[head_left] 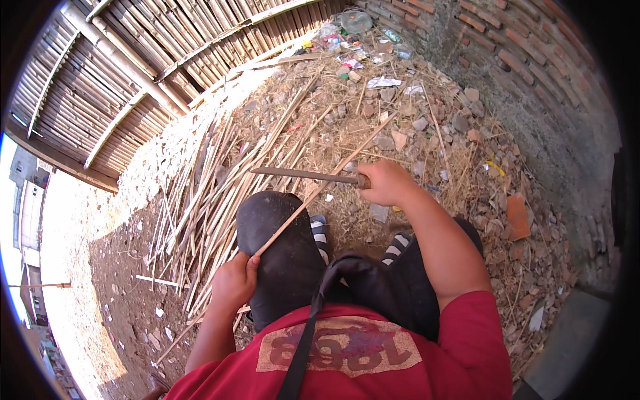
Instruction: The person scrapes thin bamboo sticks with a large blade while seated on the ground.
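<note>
Pale strip, head view: a long, thin, straw-coloured strip of split bamboo or wood (pixel 300 211) was held slantwise over the left knee in black trousers (pixel 267 217), its long axis directed from lower left to upper right, away from the body.
Left hand: the lower end was gripped by the left hand (pixel 235 280), thumb pressed along it and fingers curled closed.
Right hand: a brown handle was enclosed in the fist of the right hand (pixel 385 183), beside the strip's upper half and apart from it.
Blade: the long, narrow, dull-grey metal blade (pixel 287 173) was pointed leftward, nearly level, and crossed with the strip near mid-length; whether they were touching could not be told.
Nearer hand: contact was made by the left; the strip was reached across from the right only by the blade.
Ground: a heap of loose pale strips (pixel 200 227) was spread beyond the left knee.
</note>
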Action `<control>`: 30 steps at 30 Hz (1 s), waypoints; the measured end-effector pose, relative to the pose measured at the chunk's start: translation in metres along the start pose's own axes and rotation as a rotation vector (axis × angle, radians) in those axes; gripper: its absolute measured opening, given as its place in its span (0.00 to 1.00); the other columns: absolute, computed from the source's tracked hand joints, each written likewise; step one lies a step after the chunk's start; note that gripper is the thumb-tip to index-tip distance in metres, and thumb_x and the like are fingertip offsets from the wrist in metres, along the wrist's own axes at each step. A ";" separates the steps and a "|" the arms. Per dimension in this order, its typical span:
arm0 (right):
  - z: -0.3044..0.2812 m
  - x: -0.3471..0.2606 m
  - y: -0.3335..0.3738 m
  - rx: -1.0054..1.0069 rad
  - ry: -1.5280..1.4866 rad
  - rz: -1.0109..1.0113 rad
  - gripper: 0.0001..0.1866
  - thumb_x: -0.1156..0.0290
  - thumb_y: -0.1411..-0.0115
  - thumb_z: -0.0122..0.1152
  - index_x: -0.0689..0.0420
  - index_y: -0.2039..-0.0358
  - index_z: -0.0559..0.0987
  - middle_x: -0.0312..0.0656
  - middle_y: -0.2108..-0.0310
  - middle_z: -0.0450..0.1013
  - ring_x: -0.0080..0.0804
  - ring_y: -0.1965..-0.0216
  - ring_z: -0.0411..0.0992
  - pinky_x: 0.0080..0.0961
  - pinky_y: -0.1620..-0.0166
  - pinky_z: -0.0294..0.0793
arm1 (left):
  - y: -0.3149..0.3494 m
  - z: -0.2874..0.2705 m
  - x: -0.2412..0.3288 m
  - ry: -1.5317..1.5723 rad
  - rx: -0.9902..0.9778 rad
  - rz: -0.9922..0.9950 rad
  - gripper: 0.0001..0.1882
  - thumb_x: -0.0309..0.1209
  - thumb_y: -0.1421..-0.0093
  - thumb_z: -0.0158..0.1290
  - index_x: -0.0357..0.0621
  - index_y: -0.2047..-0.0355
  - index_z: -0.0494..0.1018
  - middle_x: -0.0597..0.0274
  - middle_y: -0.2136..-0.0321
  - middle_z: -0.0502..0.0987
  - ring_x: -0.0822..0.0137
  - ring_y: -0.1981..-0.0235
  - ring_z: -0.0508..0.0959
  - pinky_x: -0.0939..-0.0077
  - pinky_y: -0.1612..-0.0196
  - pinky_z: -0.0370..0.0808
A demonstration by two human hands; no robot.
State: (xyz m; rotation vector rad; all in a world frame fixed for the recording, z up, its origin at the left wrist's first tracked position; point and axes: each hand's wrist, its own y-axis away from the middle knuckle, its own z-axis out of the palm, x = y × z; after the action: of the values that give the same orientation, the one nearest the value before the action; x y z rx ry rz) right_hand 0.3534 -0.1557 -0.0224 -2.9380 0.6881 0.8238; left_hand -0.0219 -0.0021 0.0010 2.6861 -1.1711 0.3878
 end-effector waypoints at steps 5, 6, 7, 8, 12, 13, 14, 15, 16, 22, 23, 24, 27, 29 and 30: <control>0.029 0.055 -0.020 0.135 -0.270 0.125 0.22 0.60 0.52 0.70 0.60 0.59 0.82 0.51 0.71 0.80 0.49 0.67 0.79 0.42 0.62 0.76 | -0.008 0.003 -0.007 0.055 -0.029 0.086 0.21 0.42 0.29 0.48 0.39 0.75 0.68 0.39 0.81 0.74 0.34 0.75 0.75 0.42 0.71 0.67; 0.025 0.047 -0.021 0.089 -0.271 0.214 0.25 0.61 0.52 0.69 0.63 0.56 0.82 0.53 0.70 0.80 0.47 0.68 0.78 0.40 0.62 0.76 | -0.008 -0.001 -0.007 0.041 -0.087 0.045 0.21 0.42 0.29 0.47 0.37 0.72 0.70 0.38 0.79 0.75 0.33 0.72 0.76 0.42 0.68 0.68; 0.024 0.038 -0.018 0.112 -0.228 0.170 0.23 0.61 0.52 0.68 0.62 0.58 0.82 0.52 0.69 0.80 0.49 0.66 0.79 0.41 0.60 0.76 | -0.008 -0.001 -0.009 0.045 -0.083 0.051 0.20 0.42 0.29 0.47 0.37 0.72 0.70 0.38 0.79 0.75 0.33 0.72 0.76 0.41 0.69 0.68; 0.024 0.028 -0.014 0.134 -0.186 0.126 0.21 0.61 0.52 0.67 0.60 0.59 0.81 0.52 0.68 0.80 0.50 0.64 0.79 0.41 0.59 0.77 | -0.008 -0.001 -0.011 0.049 -0.080 0.057 0.20 0.42 0.29 0.47 0.37 0.72 0.70 0.38 0.79 0.75 0.33 0.72 0.76 0.41 0.69 0.68; 0.013 -0.015 -0.010 -0.071 0.020 0.016 0.18 0.62 0.51 0.66 0.58 0.61 0.81 0.51 0.68 0.80 0.50 0.63 0.79 0.41 0.57 0.77 | -0.001 0.004 -0.013 -0.011 -0.011 0.055 0.21 0.44 0.29 0.48 0.40 0.74 0.68 0.40 0.80 0.74 0.34 0.75 0.76 0.41 0.71 0.68; 0.017 -0.004 -0.010 -0.046 -0.071 0.078 0.17 0.63 0.51 0.65 0.58 0.61 0.81 0.51 0.68 0.80 0.51 0.63 0.79 0.42 0.58 0.77 | 0.001 0.007 -0.013 -0.012 -0.014 0.047 0.21 0.44 0.29 0.48 0.40 0.73 0.69 0.40 0.80 0.75 0.35 0.75 0.76 0.41 0.72 0.69; 0.022 0.015 -0.012 -0.021 -0.162 0.139 0.16 0.63 0.51 0.65 0.57 0.62 0.81 0.51 0.68 0.79 0.51 0.64 0.79 0.42 0.58 0.77 | 0.001 0.011 -0.012 -0.014 -0.017 0.037 0.21 0.44 0.29 0.48 0.41 0.73 0.69 0.40 0.80 0.75 0.35 0.75 0.76 0.41 0.72 0.69; 0.017 0.021 -0.015 0.016 -0.246 0.186 0.16 0.64 0.50 0.65 0.57 0.62 0.81 0.51 0.69 0.79 0.51 0.64 0.79 0.43 0.58 0.77 | -0.003 0.011 -0.011 -0.017 -0.002 0.028 0.21 0.45 0.29 0.48 0.41 0.72 0.69 0.40 0.80 0.75 0.35 0.75 0.76 0.41 0.72 0.69; 0.016 0.024 -0.012 0.024 -0.371 0.285 0.14 0.65 0.50 0.64 0.56 0.63 0.81 0.52 0.68 0.79 0.52 0.63 0.78 0.44 0.59 0.77 | -0.005 0.008 -0.009 -0.023 -0.008 0.044 0.21 0.45 0.29 0.47 0.40 0.73 0.69 0.40 0.80 0.75 0.34 0.74 0.76 0.41 0.71 0.69; 0.027 -0.014 -0.004 0.009 -0.005 0.027 0.14 0.64 0.51 0.66 0.57 0.65 0.81 0.51 0.69 0.79 0.52 0.65 0.78 0.44 0.61 0.77 | -0.010 -0.006 -0.013 0.048 -0.092 0.071 0.22 0.44 0.28 0.46 0.38 0.73 0.69 0.38 0.79 0.75 0.34 0.74 0.75 0.42 0.70 0.69; 0.029 -0.012 -0.008 0.018 -0.040 0.031 0.14 0.64 0.51 0.66 0.57 0.65 0.80 0.51 0.69 0.79 0.52 0.65 0.78 0.44 0.60 0.77 | -0.010 -0.003 -0.016 0.052 -0.064 0.065 0.22 0.44 0.28 0.46 0.38 0.73 0.69 0.38 0.79 0.75 0.33 0.74 0.75 0.42 0.70 0.69; 0.027 -0.003 -0.011 0.023 -0.072 0.043 0.14 0.64 0.51 0.65 0.57 0.65 0.80 0.51 0.69 0.79 0.52 0.65 0.78 0.43 0.60 0.77 | -0.009 0.004 -0.019 0.060 -0.041 0.062 0.23 0.44 0.28 0.46 0.37 0.73 0.69 0.38 0.79 0.75 0.33 0.74 0.75 0.42 0.70 0.69; 0.036 0.044 -0.018 0.114 -0.236 0.151 0.14 0.65 0.51 0.65 0.57 0.64 0.81 0.51 0.72 0.78 0.49 0.65 0.79 0.42 0.61 0.77 | -0.013 0.009 -0.015 0.122 -0.033 0.040 0.22 0.43 0.28 0.45 0.37 0.73 0.70 0.37 0.79 0.75 0.33 0.73 0.75 0.42 0.68 0.69; 0.047 0.056 -0.018 0.249 -0.214 0.129 0.14 0.65 0.51 0.65 0.57 0.64 0.81 0.50 0.74 0.77 0.48 0.66 0.79 0.42 0.62 0.77 | -0.015 0.004 -0.011 0.139 -0.058 0.024 0.22 0.43 0.28 0.45 0.37 0.72 0.70 0.37 0.79 0.75 0.32 0.73 0.75 0.42 0.68 0.69; 0.038 0.034 -0.015 0.183 -0.268 0.137 0.15 0.65 0.51 0.65 0.56 0.63 0.82 0.49 0.72 0.78 0.49 0.65 0.79 0.42 0.61 0.77 | -0.012 0.003 -0.010 0.110 -0.061 -0.003 0.21 0.42 0.27 0.44 0.37 0.71 0.70 0.37 0.78 0.75 0.32 0.72 0.75 0.42 0.68 0.70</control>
State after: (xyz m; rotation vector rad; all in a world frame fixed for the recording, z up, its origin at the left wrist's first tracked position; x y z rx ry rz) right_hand 0.3672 -0.1517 -0.0735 -2.5784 0.8964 1.0769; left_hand -0.0194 0.0122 -0.0061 2.5789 -1.1292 0.4852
